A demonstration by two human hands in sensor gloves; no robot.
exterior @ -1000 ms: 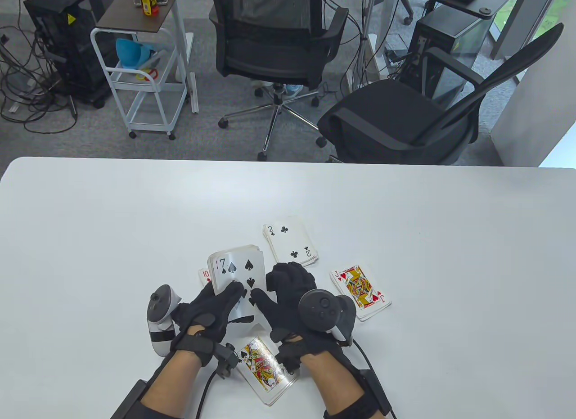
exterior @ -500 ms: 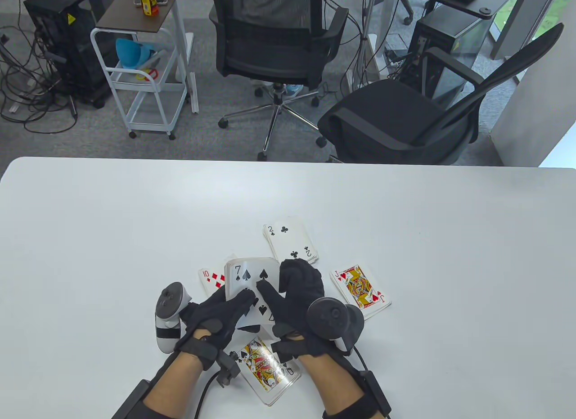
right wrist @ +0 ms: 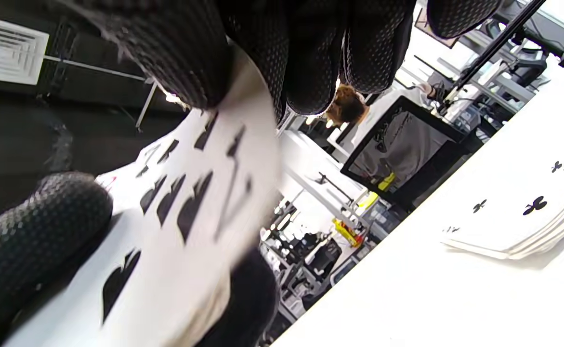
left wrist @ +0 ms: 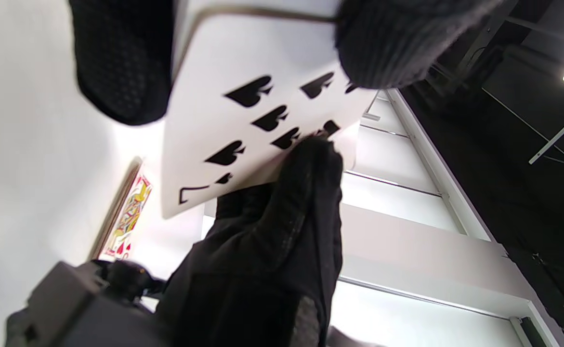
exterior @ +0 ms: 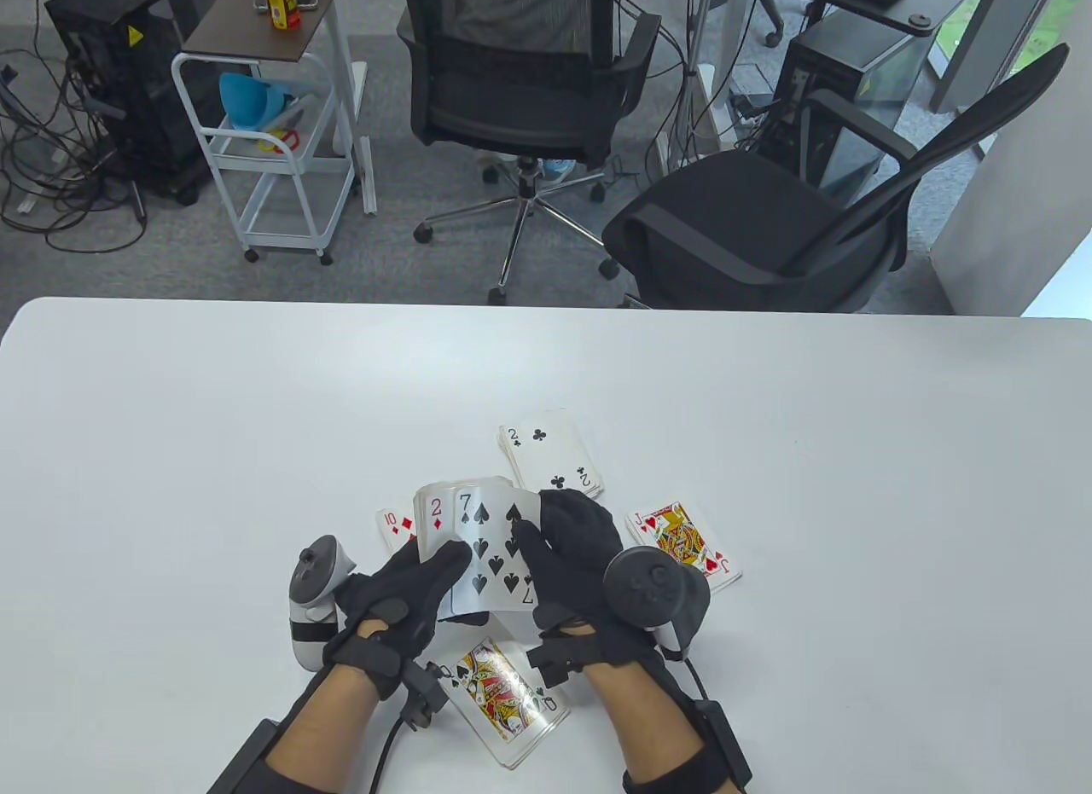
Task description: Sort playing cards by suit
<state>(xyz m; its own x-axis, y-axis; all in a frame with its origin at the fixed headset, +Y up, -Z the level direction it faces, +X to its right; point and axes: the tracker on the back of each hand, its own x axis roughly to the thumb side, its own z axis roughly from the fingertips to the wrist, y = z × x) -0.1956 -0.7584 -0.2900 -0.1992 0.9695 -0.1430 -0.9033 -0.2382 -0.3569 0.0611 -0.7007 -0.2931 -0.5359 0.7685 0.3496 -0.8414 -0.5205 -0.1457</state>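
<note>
Left hand [exterior: 401, 594] grips the thin, slippery deck [exterior: 444, 530]; right hand [exterior: 572, 564] fingers pinch the flexible seven of spades [exterior: 495, 564] by its edge.

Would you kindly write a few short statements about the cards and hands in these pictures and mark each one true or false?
1. The right hand pinches the seven of spades. True.
2. A two of diamonds shows on the held deck behind the seven. True.
3. The pile topped by the two of clubs lies nearest the person. False: it lies farthest; the queen of spades pile is nearest.
4. The jack of hearts pile lies to the left of the left hand. False: it lies right of the right hand.
5. The ten of diamonds lies face down. False: its face shows.
</note>
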